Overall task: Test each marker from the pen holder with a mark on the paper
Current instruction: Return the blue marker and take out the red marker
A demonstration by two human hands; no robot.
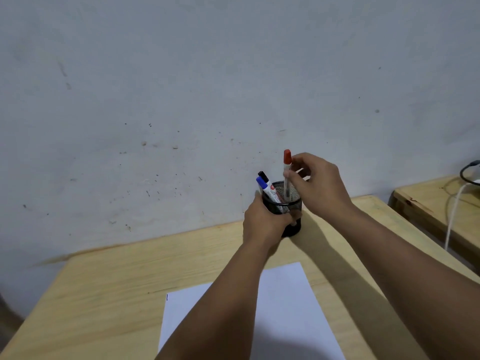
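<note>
While left hand (262, 219) grips holder (285, 211) | right hand (315, 181) pinches red-capped marker (287, 175), seemingly inside

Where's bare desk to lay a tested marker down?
Bare wood of the light wooden desk lies left of the white paper sheet, up to the wall. Crowded: around the black mesh pen holder, gripped by the left hand, right hand pinching the red-capped marker.

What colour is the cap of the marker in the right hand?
Red cap, head view.
</note>
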